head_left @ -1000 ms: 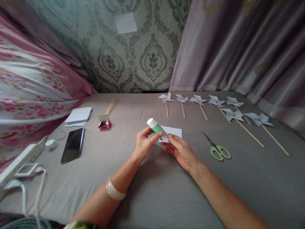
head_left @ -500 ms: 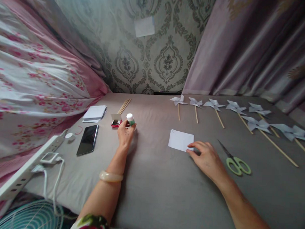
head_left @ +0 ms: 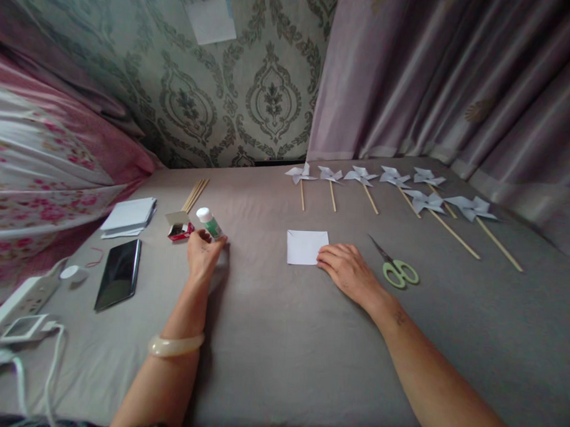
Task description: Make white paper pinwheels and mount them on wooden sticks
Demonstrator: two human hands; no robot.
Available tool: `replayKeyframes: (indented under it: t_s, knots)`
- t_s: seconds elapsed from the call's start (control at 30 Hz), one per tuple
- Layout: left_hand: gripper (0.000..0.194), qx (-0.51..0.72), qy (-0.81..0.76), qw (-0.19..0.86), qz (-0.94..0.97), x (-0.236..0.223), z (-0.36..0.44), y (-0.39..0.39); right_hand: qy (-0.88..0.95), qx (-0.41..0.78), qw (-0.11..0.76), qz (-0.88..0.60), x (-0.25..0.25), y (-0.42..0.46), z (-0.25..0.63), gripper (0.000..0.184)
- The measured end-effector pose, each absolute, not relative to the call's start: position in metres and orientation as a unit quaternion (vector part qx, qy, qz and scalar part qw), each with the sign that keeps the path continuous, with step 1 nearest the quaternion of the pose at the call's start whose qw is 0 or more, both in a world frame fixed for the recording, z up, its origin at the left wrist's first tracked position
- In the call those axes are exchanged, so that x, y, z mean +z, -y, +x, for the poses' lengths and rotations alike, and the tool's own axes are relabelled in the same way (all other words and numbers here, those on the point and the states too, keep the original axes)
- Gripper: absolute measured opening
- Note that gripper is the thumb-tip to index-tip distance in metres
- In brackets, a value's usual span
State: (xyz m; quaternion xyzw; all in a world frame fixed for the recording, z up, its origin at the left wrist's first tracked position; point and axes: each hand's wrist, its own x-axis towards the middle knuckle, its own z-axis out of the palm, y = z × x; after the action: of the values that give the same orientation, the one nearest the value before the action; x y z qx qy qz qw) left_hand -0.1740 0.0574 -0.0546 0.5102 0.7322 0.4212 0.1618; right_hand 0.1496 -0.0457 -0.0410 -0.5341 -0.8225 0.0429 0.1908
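My left hand point(head_left: 203, 254) is closed around a glue stick point(head_left: 210, 224) with a white cap and green label, tilted above the cloth. The fingers' grip on it is partly hidden behind the hand. Just left of it is a small red open box point(head_left: 180, 230) with dark small items inside. Towards the middle, a white paper piece point(head_left: 305, 247) with diagonal creases at its top corners lies flat. My right hand point(head_left: 346, 268) has its fingers closed at the paper's right edge; its thumb is hidden. Green-handled scissors point(head_left: 395, 267) lie right of that hand.
Several paper pinwheels point(head_left: 395, 177) on sticks lie at the back right. On the left are a stack of white paper point(head_left: 128, 215), a black phone point(head_left: 118, 275), wooden sticks point(head_left: 195, 195), a white cap point(head_left: 74, 273) and a power strip point(head_left: 17, 304) with cables.
The view has swung right. The glue stick now leans and shows more of its green label. My right hand's fingers have closed together at the paper's edge.
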Motion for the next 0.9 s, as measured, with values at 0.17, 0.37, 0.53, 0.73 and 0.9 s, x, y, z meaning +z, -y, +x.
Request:
replayKeyframes:
  t_s: [0.17, 0.37, 0.53, 0.73, 0.9]
  knots:
    - [0.048, 0.347, -0.767, 0.17, 0.512, -0.054, -0.172, -0.032, 0.816, 0.026, 0.179, -0.549, -0.039, 0.044, 0.155, 0.017]
    - [0.025, 0.281, -0.52, 0.216, 0.777, -0.036, -0.117, 0.014, 0.811, 0.095, 0.178, -0.55, -0.041, 0.042, 0.168, 0.018]
    - [0.031, 0.198, -0.341, 0.125, 0.91, -0.028, -0.056, 0.018, 0.807, 0.146, 0.193, -0.539, -0.038, 0.042, 0.173, 0.019]
    - [0.01, 0.147, -0.372, 0.088, 0.912, -0.035, -0.031, 0.014, 0.795, 0.126, 0.192, -0.562, -0.033, 0.049, 0.166, 0.016]
    - [0.011, 0.187, -0.371, 0.107, 0.903, -0.041, -0.033, 0.016, 0.793, 0.116, 0.198, -0.564, -0.029, 0.055, 0.15, 0.017]
